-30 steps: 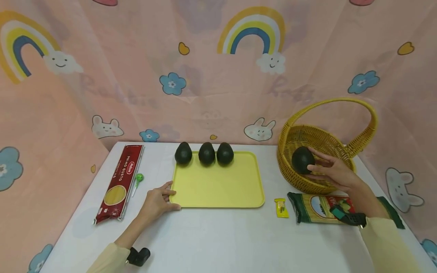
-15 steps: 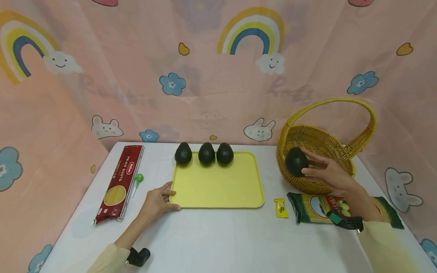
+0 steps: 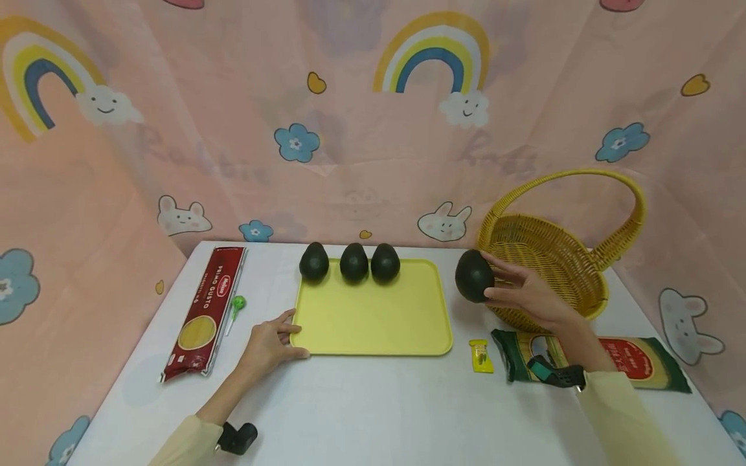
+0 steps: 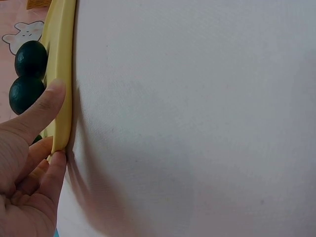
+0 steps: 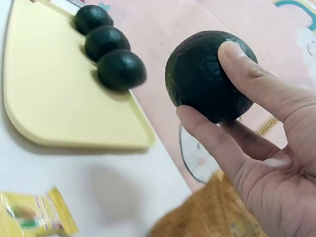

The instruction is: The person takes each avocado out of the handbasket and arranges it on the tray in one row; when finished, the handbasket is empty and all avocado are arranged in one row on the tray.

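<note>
My right hand [image 3: 527,294] holds a dark green avocado [image 3: 474,276] between thumb and fingers, in the air just left of the wicker basket [image 3: 597,304]. In the right wrist view the thumb lies across the avocado [image 5: 207,74] and the fingertips support it from the other side. My left hand [image 3: 268,343] pinches the front left corner of a yellow tray [image 3: 373,323]; the left wrist view has its thumb on the tray's rim [image 4: 63,113]. Along the tray's back edge stand three more avocados, the left one [image 3: 314,263], the middle one [image 3: 353,263] and the right one [image 3: 385,263].
A red spaghetti packet [image 3: 206,310] and a green lollipop [image 3: 237,303] lie left of the tray. To its right are a small yellow wrapped candy [image 3: 480,356] and a long green packet [image 3: 629,359], partly under my right forearm. A printed pink cloth [image 3: 361,181] hangs behind the table.
My right hand has carried the avocado left, from over the basket's inside to beyond its left rim. The left hand, the tray and its three avocados have stayed put.
</note>
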Demonstrator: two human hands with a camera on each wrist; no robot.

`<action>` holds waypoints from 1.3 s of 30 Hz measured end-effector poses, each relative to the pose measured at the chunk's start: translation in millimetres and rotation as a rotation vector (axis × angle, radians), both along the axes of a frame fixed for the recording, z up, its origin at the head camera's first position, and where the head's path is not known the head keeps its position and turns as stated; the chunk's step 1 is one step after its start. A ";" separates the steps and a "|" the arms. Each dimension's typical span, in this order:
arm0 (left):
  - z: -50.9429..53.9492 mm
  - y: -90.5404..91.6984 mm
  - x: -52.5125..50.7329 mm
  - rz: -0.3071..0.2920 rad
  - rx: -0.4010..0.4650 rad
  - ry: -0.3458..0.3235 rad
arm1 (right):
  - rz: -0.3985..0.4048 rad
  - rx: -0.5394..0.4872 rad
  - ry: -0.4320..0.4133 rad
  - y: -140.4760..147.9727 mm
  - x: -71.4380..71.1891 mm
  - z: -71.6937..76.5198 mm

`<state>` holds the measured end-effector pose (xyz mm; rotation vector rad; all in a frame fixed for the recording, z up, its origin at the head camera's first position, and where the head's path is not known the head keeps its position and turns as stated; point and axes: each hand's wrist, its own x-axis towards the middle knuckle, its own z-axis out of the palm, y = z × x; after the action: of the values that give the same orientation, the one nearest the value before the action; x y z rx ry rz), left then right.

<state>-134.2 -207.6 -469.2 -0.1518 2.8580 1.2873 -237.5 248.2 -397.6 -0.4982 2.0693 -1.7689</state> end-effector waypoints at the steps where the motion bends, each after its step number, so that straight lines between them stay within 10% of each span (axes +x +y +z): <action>1: -0.4 -0.2 -0.1 -0.001 -0.003 0.002 | 0.002 0.007 0.010 -4.9 -0.7 -0.5; 15: -1.5 -1.1 -0.9 -0.009 -0.002 0.012 | 0.024 0.091 0.237 -61.6 -29.4 -41.0; 39: -3.4 -1.5 -1.9 0.006 -0.012 -0.002 | -0.018 0.113 -0.009 -90.3 -76.2 -61.9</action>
<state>-136.1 -209.1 -472.6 -0.1618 2.8667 1.2709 -313.8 158.0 -459.5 -0.4401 2.1598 -1.6489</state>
